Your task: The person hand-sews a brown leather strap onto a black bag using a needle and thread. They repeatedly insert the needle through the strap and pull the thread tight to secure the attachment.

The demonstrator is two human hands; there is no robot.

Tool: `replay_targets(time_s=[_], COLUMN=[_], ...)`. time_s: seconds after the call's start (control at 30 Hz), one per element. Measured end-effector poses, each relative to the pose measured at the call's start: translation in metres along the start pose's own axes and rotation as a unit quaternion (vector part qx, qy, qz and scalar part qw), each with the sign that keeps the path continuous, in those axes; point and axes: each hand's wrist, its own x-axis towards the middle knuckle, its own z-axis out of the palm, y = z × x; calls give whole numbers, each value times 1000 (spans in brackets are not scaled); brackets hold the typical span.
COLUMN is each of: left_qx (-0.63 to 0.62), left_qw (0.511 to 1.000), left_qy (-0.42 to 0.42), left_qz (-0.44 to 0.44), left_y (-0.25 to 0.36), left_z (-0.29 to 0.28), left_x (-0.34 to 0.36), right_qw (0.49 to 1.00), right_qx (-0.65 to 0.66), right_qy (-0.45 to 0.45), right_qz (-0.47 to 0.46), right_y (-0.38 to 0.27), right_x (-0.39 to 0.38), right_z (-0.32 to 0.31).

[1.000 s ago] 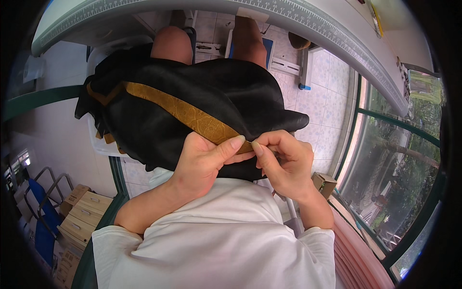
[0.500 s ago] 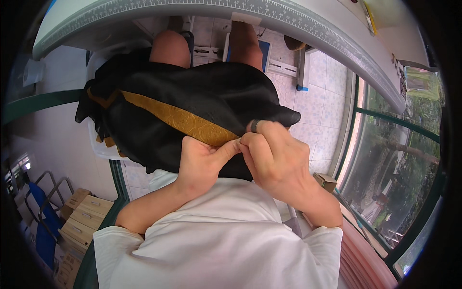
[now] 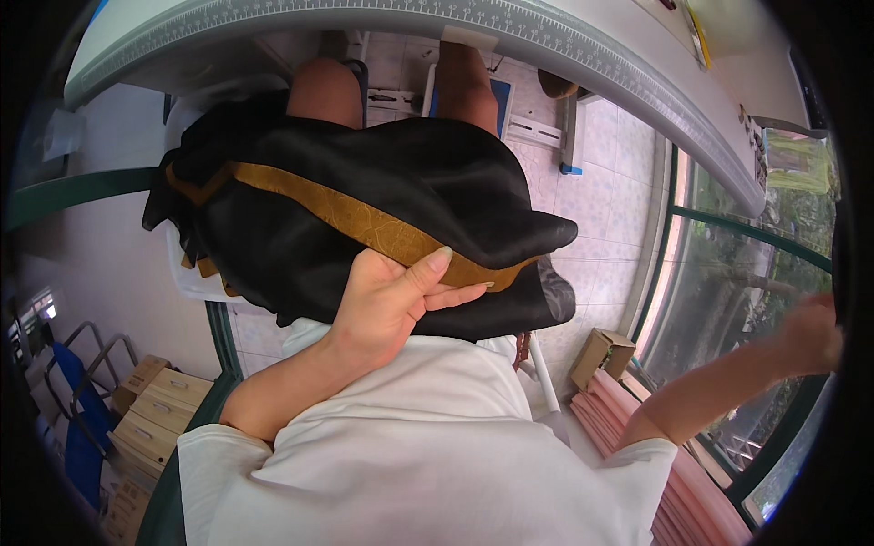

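A black, slightly shiny cloth (image 3: 264, 241) lies spread across my lap, with a patterned gold band (image 3: 364, 214) running along it toward the right. My left hand (image 3: 382, 300) pinches the band near its right end, thumb on top and fingers underneath. My right hand (image 3: 813, 337) is stretched out far to the right, away from the cloth and in front of the window. Motion blur and the picture's rim hide its fingers, so whether it holds anything does not show.
A grey table edge with ruler markings (image 3: 583, 47) curves above my knees. Left of the cloth is a white plastic bin (image 3: 189, 284). On the right are a small cardboard box (image 3: 602, 358), folded pink material (image 3: 637, 455) and a green-framed window (image 3: 751, 273). Wooden drawers (image 3: 168, 405) stand lower left.
My right hand has let go of the band and swung far out to the right. My left hand still pinches the band, whose right end now shows.
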Motion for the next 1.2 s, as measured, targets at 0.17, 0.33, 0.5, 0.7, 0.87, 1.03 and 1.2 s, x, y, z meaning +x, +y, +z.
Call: replay_targets(time_s=[0.17,0.33,0.5,0.7,0.87,1.03,1.2], left_qx=[6,31,34,38,27,45,51], left_qw=[999,999,998,998,999,998,998], left_qy=[41,33,51,48,42,47,44], left_qz=[0,1,13,13,10,10,9], left_y=[6,10,8,8,7,6,6], left_z=[9,7,12,11,10,9,8], left_x=[-2,-4,-4,-4,-3,-3,-4], right_qw=[801,741,740,742,737,737,727], right_qx=[238,293,282,276,281,280,280], right_qy=[-462,-484,-497,-496,-497,-506,-513], right_qz=[297,362,354,357,361,349,360], right_y=[-76,-87,-84,-84,-84,-83,-84], right_x=[-144,-214,-214,-214,-214,-213,-213], right_z=[63,87,89,87,88,88,88])
